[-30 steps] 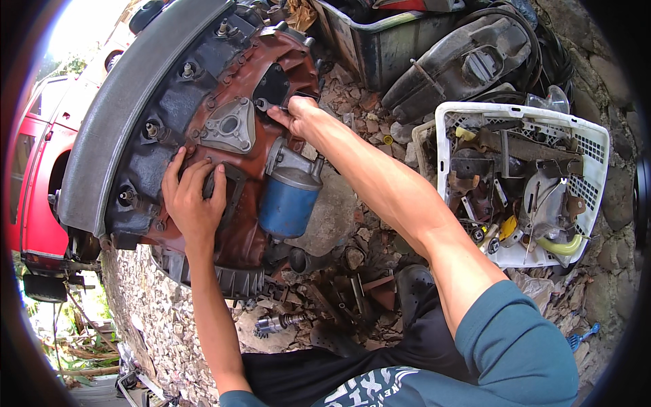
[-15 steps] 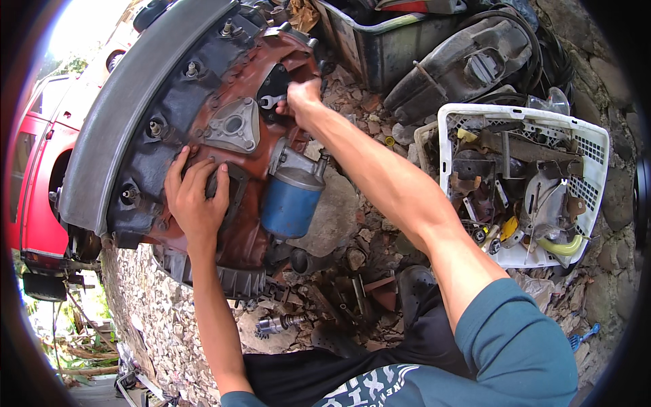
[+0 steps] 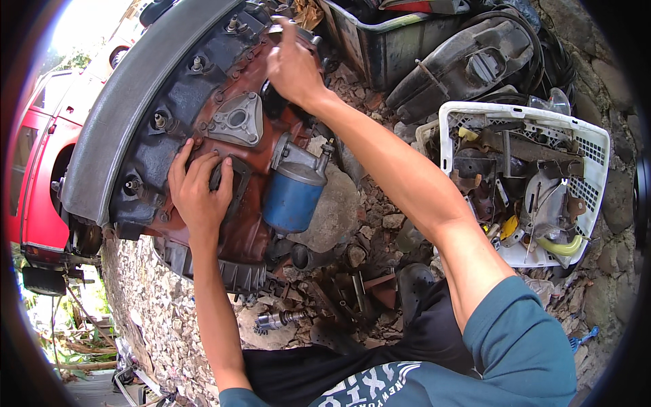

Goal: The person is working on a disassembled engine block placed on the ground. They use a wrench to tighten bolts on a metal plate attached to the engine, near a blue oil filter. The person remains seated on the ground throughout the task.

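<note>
A large red-brown engine block (image 3: 254, 159) with a dark cylinder head stands before me. My left hand (image 3: 200, 193) lies on its side, fingers spread, next to a dark flat gasket-like plate (image 3: 237, 182). My right hand (image 3: 295, 71) is over the far end of the block. It is smeared by motion, one finger stretched away from me. No wrench shows in it; its palm side is hidden. Between the hands sits a grey triangular metal cover (image 3: 237, 119). A blue oil filter (image 3: 293, 203) hangs from its housing on the near right of the block.
A white plastic crate (image 3: 597, 197) of metal parts stands at right, a dark bin (image 3: 366, 57) behind it. A dark oil pan (image 3: 461, 64) lies nearby. Rubble, loose parts and a splined metal shaft (image 3: 278, 320) cover the ground. A red car (image 3: 47, 176) is at left.
My right hand has moved away from me along the block, and the open-end wrench it held no longer shows. My left hand stays on the engine, which appears slightly shifted in view.
</note>
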Available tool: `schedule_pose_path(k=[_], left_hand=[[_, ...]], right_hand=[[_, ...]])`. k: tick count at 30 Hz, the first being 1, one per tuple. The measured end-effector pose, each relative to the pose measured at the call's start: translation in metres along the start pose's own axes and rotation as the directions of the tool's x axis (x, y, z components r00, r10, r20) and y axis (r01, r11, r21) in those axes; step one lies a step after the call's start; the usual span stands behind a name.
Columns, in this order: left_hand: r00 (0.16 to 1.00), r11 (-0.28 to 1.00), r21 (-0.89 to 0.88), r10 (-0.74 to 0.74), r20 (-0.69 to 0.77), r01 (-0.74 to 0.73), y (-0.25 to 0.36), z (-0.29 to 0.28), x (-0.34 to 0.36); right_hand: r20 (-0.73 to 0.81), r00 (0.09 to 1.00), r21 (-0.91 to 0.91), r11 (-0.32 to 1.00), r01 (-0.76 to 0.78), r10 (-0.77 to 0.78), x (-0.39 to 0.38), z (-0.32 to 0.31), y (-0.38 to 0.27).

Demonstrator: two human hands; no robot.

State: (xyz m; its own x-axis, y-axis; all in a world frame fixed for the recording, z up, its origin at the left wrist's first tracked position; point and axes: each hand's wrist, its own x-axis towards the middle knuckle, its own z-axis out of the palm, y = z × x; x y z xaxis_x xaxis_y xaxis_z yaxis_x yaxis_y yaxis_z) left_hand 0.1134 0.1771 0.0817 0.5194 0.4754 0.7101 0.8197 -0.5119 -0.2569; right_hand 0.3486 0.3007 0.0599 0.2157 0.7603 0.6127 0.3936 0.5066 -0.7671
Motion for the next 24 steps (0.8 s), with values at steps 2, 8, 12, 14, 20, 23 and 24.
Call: schedule_pose_path(k=[2, 8, 12, 14, 20, 23, 24], left_hand=[[1.000, 1.000, 0.001, -0.001, 0.003, 0.001, 0.000, 0.000, 0.001], [1.000, 1.000, -0.009, -0.006, 0.000, 0.006, 0.002, 0.002, 0.003], [1.000, 1.000, -0.005, -0.018, 0.008, 0.018, -0.002, -0.001, -0.001], [1.000, 1.000, -0.010, -0.011, 0.004, 0.011, 0.000, 0.000, 0.002], [1.000, 1.000, -0.012, -0.003, -0.001, 0.003, 0.000, 0.001, 0.001], [1.000, 1.000, -0.017, -0.011, -0.005, 0.011, -0.001, 0.001, 0.001], [1.000, 1.000, -0.020, -0.012, -0.005, 0.011, -0.001, 0.002, 0.000]], right_hand=[[-0.027, 0.980, -0.011, 0.980, -0.197, 0.197, 0.001, -0.003, 0.017], [0.351, 0.649, 0.204, 0.621, -0.757, 0.675, -0.007, 0.005, 0.056], [0.616, 0.447, 0.223, 0.401, -0.888, 0.649, -0.023, 0.013, 0.032], [0.635, 0.443, 0.246, 0.378, -0.892, 0.633, -0.020, 0.013, 0.028], [0.606, 0.486, 0.201, 0.470, -0.860, 0.630, -0.015, 0.014, 0.021], [0.620, 0.464, 0.163, 0.475, -0.865, 0.633, -0.013, 0.009, 0.015], [0.618, 0.461, 0.131, 0.494, -0.859, 0.637, -0.012, 0.007, 0.012]])
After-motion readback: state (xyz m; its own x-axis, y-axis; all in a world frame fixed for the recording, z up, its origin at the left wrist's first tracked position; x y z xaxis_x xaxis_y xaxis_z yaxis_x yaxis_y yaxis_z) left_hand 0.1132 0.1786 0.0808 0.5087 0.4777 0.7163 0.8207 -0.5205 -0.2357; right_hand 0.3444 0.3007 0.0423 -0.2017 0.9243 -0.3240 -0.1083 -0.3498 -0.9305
